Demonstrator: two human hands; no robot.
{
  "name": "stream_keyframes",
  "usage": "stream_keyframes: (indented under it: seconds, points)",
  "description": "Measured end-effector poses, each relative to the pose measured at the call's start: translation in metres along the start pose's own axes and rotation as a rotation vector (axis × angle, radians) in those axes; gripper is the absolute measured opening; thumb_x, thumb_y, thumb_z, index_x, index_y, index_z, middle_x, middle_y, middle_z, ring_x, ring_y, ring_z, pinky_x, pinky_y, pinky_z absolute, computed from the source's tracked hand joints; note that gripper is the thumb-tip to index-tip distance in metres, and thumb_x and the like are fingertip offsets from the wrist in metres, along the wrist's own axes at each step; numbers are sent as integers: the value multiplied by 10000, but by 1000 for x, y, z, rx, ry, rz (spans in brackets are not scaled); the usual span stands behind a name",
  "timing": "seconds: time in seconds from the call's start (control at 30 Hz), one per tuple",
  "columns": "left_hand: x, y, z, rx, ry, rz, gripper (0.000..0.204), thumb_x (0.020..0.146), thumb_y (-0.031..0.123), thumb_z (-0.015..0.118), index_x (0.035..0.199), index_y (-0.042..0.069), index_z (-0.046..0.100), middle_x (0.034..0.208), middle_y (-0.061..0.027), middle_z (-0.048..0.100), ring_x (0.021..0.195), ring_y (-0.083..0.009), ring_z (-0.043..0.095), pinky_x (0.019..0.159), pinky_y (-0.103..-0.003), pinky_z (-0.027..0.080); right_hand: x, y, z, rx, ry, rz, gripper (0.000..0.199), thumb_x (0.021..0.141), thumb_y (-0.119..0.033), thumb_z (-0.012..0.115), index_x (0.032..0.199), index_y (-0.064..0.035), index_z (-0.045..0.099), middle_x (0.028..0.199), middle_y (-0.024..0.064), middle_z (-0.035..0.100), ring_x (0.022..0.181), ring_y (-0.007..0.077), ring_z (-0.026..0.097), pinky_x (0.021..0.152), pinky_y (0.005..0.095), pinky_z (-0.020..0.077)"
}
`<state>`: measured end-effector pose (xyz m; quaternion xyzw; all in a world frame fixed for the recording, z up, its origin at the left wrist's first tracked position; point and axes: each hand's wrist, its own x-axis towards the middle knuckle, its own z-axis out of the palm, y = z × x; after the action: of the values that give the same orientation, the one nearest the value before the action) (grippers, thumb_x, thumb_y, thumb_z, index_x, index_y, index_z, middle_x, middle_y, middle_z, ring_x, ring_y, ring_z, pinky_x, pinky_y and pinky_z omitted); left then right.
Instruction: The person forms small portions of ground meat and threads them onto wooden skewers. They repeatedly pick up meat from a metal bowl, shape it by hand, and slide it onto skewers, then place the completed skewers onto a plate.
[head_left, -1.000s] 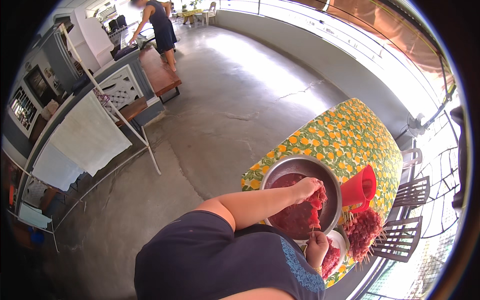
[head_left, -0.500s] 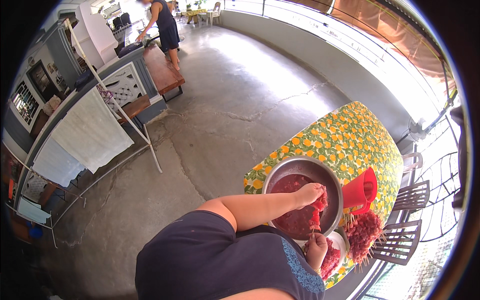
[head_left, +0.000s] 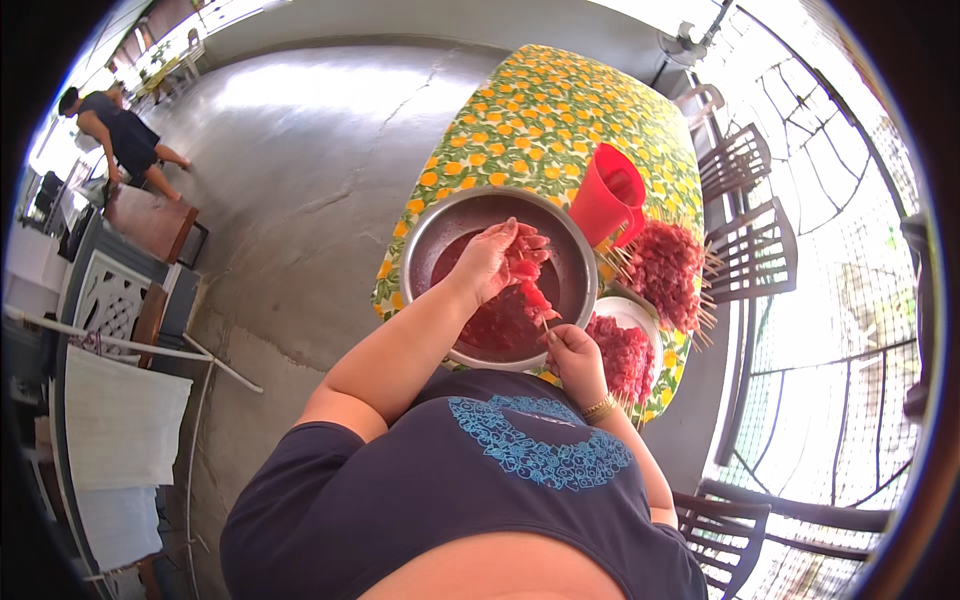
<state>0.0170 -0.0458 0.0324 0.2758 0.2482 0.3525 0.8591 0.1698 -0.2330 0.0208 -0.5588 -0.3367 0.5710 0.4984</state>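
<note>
While the skewer of raw red meat slants over the round stainless-steel basin, the bare right hand pinches its thin stick at the basin's near-right rim. Bare left hand above basin, fingers loosely spread at the upper meat. Right of basin: round white plate bearing skewered meat; larger skewer heap; red plastic pitcher.

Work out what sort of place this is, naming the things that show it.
Probably a covered porch or patio, perhaps at a home: daylight comes through the metal grille, pale cloths hang on a rail, and slatted chairs stand beside the table.
</note>
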Motion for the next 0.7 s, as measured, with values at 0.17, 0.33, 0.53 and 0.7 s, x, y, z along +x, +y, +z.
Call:
stream_keyframes:
  seconds: [0.17, 0.33, 0.53, 0.7]
  points:
    - [-7, -6, 10, -5, 55, -27, 305, 1061, 348, 421, 1074, 72, 550, 1131, -156, 664, 1068, -330, 669, 800, -511, 572, 0, 6, 4, -28, 1, 19, 129, 1000, -117, 562, 964, -21, 640, 746, -38, 579, 625, 36, 484, 579, 194, 403]
    - [-10, -13, 12, 1, 96, -48, 295, 1073, 327, 391, 1039, 78, 546, 1151, -162, 656, 1069, -327, 664, 821, -526, 560, -1, 10, 3, -26, 4, 22, 139, 1004, -121, 560, 955, -20, 642, 766, -39, 601, 642, 40, 501, 610, 198, 432]
    - [-11, -24, 14, -28, 123, -99, 300, 1074, 328, 387, 1032, 79, 549, 1144, -179, 662, 1069, -351, 655, 864, -531, 531, 3, 14, 6, -49, 28, 8, 150, 1001, -130, 558, 964, -14, 645, 744, -33, 589, 637, 50, 504, 616, 210, 441]
    - [-13, -25, 16, -24, 113, -90, 285, 1071, 321, 402, 1081, 67, 530, 1105, -166, 662, 1010, -333, 660, 813, -496, 549, 8, 14, 5, -106, 39, 17, 142, 990, -126, 563, 970, -15, 649, 711, -27, 568, 637, 53, 505, 596, 212, 426]
